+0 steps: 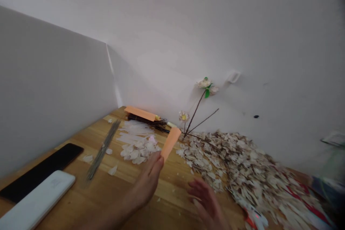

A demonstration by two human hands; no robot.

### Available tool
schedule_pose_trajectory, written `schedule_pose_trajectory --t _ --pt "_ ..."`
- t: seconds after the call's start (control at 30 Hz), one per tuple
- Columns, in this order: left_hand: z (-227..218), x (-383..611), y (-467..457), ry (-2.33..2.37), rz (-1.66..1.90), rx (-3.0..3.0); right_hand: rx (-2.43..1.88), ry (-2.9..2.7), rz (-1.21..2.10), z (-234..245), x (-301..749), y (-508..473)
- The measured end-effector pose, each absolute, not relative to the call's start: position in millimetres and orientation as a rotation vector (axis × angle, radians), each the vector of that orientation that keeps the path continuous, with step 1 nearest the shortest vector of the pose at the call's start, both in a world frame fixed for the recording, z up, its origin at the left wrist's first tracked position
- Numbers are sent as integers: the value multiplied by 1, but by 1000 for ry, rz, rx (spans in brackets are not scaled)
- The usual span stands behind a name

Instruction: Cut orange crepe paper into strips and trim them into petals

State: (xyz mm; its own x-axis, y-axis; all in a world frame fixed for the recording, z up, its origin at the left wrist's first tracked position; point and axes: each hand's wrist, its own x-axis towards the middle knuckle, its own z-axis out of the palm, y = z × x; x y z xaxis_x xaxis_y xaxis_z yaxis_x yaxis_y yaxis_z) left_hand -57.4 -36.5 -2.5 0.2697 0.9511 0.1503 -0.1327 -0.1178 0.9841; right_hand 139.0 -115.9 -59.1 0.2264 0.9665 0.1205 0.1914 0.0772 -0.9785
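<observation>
My left hand [149,179] reaches forward over the wooden table [121,190] and pinches the lower end of an orange paper strip [170,143], which stands up at a slant. My right hand [206,201] hovers low to its right, smeared by motion, fingers loosely spread, holding nothing that I can see. Just beyond the left hand lies a small heap of pale petals [137,147]. A large heap of petal scraps [242,169] spreads to the right of both hands.
A black phone [43,169] and a white oblong case [37,201] lie at the left. A bundle of thin wires [104,149] lies beside them. Dark twigs with an orange strip [141,115] and a branch with paper flowers [205,86] rest against the white wall.
</observation>
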Motion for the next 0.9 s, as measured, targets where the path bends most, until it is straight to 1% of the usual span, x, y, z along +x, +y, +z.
schedule_pose_trajectory --t 0.03,0.07,0.13,0.23,0.43,0.5,0.53,0.67,0.73,0.8,0.9 --pt "-2 -54 -38 898 1164 1397 -1197 -1130 950 -57 122 -104" --pt "-4 -50 -39 906 1172 1427 -1116 -1072 1008 -53 106 -94" --pt "-15 -43 -38 840 1143 1390 -1079 -1016 1151 -46 82 -78" --pt "-37 -39 -30 738 998 1237 -1093 -970 1313 -43 70 -67" --pt "-67 -47 -21 761 816 1112 -1140 -950 1396 -79 91 -73" --pt "-73 -47 -22 767 794 1041 -1185 -969 1294 -91 97 -78" --pt "-75 -46 -22 773 783 997 -1217 -1024 1173 -96 100 -80" --pt "-82 -42 -23 771 746 826 -1272 -1530 393 -98 108 -89" --pt "-85 -42 -22 739 750 771 -1196 -1751 129 -91 109 -94" --pt "-85 -43 -21 697 752 740 -1109 -1855 66 -82 109 -98" --pt "-83 -45 -21 637 737 718 -1021 -1834 228 -73 108 -102"
